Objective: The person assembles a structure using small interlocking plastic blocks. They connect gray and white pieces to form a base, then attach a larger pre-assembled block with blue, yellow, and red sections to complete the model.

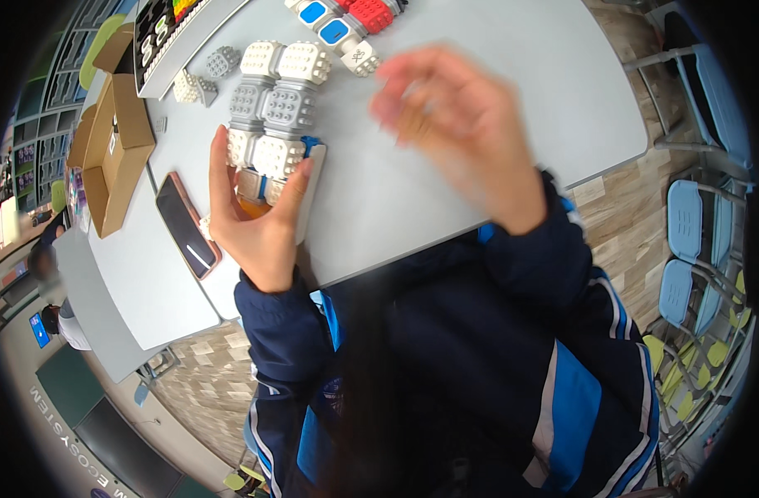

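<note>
Cardboard box (114,149) far left, dark phone (187,226) beside it on the grey worktop (413,207). My left hand (259,220) grips the near end of the block assembly (272,124), thumb and fingers pinching both sides. Studded grey-white cubes look like rigid, light plastic; joints may pop apart, so I'd take hold low across a seam. Loose cubes (201,83) lie further back. Right hand (458,133) hovers blurred above the worktop, fingers loosely curled, holding nothing I can see
</note>
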Demonstrator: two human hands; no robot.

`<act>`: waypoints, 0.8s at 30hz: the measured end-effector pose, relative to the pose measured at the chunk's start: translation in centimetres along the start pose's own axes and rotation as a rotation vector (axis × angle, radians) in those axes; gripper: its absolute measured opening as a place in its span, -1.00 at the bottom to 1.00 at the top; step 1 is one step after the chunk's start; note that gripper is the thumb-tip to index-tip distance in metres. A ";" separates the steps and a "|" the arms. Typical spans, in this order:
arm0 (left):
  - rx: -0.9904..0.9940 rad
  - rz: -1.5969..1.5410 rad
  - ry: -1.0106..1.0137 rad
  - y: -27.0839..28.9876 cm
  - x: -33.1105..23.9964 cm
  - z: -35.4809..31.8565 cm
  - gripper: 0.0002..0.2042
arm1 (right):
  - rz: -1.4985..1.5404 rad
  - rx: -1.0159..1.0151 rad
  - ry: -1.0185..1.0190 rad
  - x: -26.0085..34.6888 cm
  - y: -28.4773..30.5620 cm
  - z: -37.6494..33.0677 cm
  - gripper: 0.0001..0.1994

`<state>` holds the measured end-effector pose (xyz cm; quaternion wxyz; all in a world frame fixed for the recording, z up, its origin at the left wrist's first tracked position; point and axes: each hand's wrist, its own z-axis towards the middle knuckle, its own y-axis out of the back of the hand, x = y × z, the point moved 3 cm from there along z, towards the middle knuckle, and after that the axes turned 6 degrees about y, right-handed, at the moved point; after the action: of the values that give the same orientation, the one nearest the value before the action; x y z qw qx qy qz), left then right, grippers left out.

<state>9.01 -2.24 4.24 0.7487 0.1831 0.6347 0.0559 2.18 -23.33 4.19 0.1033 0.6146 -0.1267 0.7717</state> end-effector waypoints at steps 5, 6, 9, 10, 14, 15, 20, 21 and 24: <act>-0.133 0.043 -0.076 -0.9 0.8 -3.4 -0.15 | 0.082 0.187 -0.056 -3.9 -6.3 -2.5 -0.35; -0.168 0.015 -0.071 -0.9 0.7 -3.7 -0.13 | 0.022 0.202 -0.028 -3.8 -7.1 -2.6 -0.34; -0.190 -0.042 -0.026 -0.8 0.7 -3.9 -0.14 | 0.058 0.116 0.042 -4.2 -8.4 -3.0 -0.34; -0.202 -0.022 -0.041 -0.7 0.7 -4.0 -0.14 | 0.068 0.090 0.055 -4.4 -8.8 -3.1 -0.35; -0.227 -0.001 -0.074 -0.2 0.7 -4.3 -0.16 | 0.265 0.026 -0.041 -3.6 -9.7 -2.9 -0.38; -0.229 -0.010 -0.076 -0.1 0.6 -4.5 -0.16 | 0.357 0.021 -0.083 -3.0 -9.8 -2.9 -0.38; -0.215 -0.177 -0.095 0.2 0.8 -5.3 -0.11 | 0.097 0.019 -0.040 -2.9 -9.3 -3.7 -0.37; -0.208 -0.226 -0.103 0.2 0.8 -5.4 -0.09 | 0.089 0.012 -0.029 -3.1 -9.3 -4.1 -0.36; -0.179 -0.224 -0.207 0.7 1.7 -5.8 -0.10 | 0.228 -0.010 -0.075 -2.1 -9.7 -4.6 -0.30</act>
<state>3.83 0.07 2.20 0.8248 0.0484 0.5633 0.0094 1.48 -12.69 1.81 0.0129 0.6239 -0.2034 0.7545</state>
